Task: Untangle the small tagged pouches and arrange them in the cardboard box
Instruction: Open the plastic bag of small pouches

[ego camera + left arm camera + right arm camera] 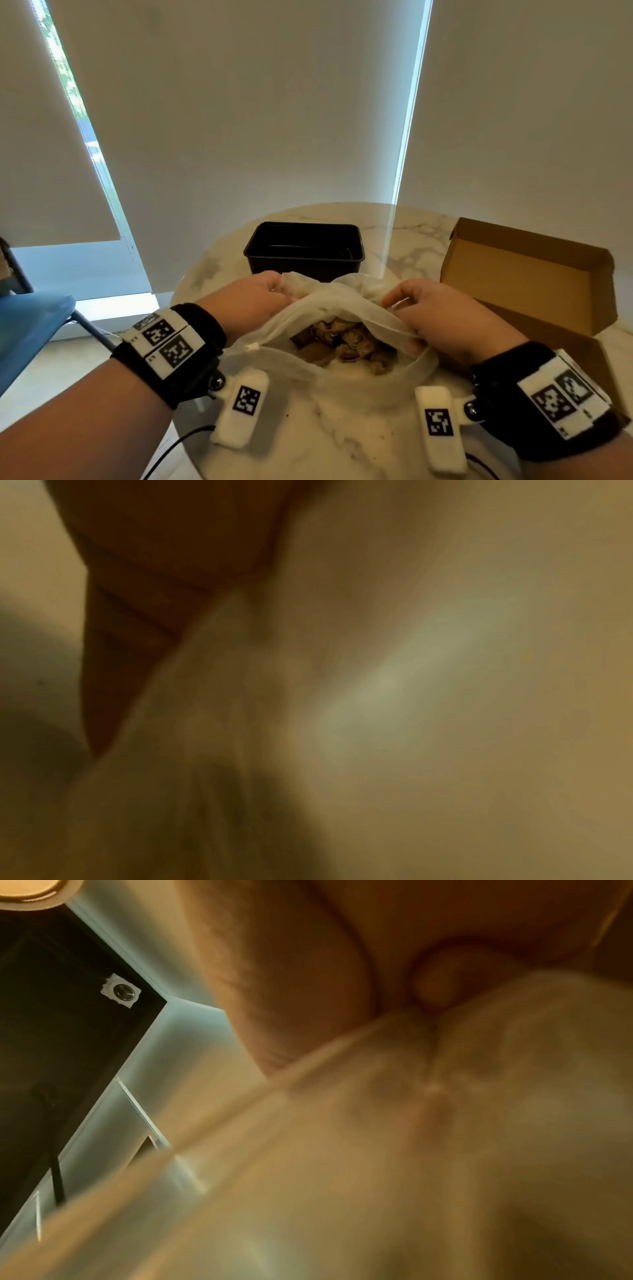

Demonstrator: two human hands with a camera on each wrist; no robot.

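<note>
A sheer white mesh bag lies on the round marble table in front of me, its mouth pulled wide. Inside it sits a heap of small brownish pouches with strings. My left hand grips the bag's rim on the left, and my right hand pinches the rim on the right. The open cardboard box stands at the right edge of the table, with nothing visible inside. Both wrist views are blurred, showing only mesh fabric close up and a finger pressed against it.
A black rectangular plastic tub stands just behind the bag. A blue chair is to the left of the table. White roller blinds hang behind the table. Black cables run off the table's near edge.
</note>
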